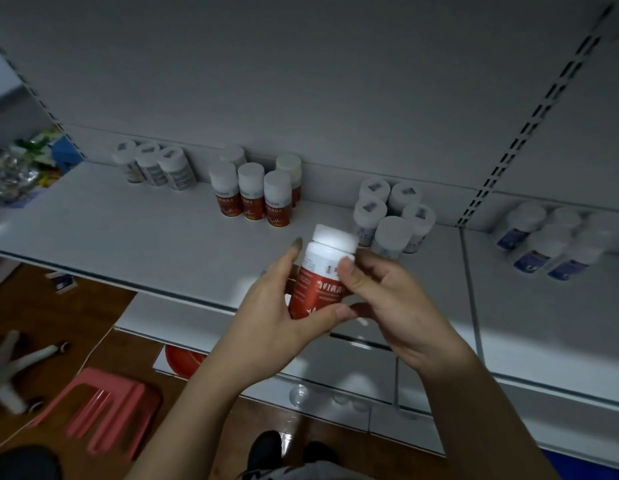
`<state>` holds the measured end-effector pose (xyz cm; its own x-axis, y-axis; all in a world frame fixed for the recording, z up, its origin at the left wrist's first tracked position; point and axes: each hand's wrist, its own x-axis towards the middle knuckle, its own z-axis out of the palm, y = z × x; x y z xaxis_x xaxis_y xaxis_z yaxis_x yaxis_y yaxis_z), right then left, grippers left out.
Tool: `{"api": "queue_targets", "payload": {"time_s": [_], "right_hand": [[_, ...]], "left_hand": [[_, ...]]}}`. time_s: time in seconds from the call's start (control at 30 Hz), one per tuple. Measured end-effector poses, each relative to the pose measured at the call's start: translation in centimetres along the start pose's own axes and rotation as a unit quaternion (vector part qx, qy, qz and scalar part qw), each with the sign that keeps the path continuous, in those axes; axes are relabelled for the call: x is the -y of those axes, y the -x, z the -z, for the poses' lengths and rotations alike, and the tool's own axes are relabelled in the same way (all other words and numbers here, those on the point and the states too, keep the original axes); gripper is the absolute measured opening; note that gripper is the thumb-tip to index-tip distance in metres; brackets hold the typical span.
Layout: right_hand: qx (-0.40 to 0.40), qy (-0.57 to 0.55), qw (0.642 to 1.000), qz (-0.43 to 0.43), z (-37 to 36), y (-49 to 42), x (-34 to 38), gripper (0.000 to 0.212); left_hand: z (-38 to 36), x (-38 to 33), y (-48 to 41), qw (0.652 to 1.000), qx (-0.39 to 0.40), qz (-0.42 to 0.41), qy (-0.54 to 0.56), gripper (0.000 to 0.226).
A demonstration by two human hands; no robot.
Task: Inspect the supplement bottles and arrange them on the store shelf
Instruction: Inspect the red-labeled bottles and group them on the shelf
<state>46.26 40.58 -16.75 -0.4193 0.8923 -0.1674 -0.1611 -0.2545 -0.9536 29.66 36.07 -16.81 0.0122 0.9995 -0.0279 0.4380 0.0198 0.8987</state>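
A red-labelled supplement bottle (320,284) with a white cap is held upright in front of the white shelf (134,237). My left hand (276,320) grips its lower left side, thumb across the label's base. My right hand (387,303) grips its right side, thumb on the upper label. On the shelf behind stand several matching red bottles (250,195), three pale-labelled bottles (155,166) at the back left and several white-capped blue-labelled bottles (392,216) on the right.
More blue-labelled bottles (547,244) stand on the neighbouring shelf section to the right. Lower shelves (335,375) jut out below. A pink plastic stool (103,407) sits on the wooden floor at lower left. Packaged goods (17,168) lie at far left.
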Motion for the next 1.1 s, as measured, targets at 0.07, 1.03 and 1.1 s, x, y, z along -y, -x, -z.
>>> {"api": "queue_targets", "payload": {"time_s": [0.07, 1.03, 1.1], "right_hand": [[-0.022, 0.007, 1.0, 0.0, 0.7, 0.1, 0.3, 0.038], [-0.114, 0.278, 0.953, 0.037, -6.4, -6.1, 1.7, 0.033], [-0.127, 0.323, 0.937, 0.047, -8.0, -7.3, 2.4, 0.031]], "left_hand": [[-0.3, -0.4, 0.4, 0.997, -0.002, 0.027, 0.069, 0.081], [6.2, 5.1, -1.3, 0.992, -0.073, -0.038, -0.097, 0.054], [7.8, 5.6, -2.4, 0.989, -0.072, -0.05, -0.117, 0.056]]}}
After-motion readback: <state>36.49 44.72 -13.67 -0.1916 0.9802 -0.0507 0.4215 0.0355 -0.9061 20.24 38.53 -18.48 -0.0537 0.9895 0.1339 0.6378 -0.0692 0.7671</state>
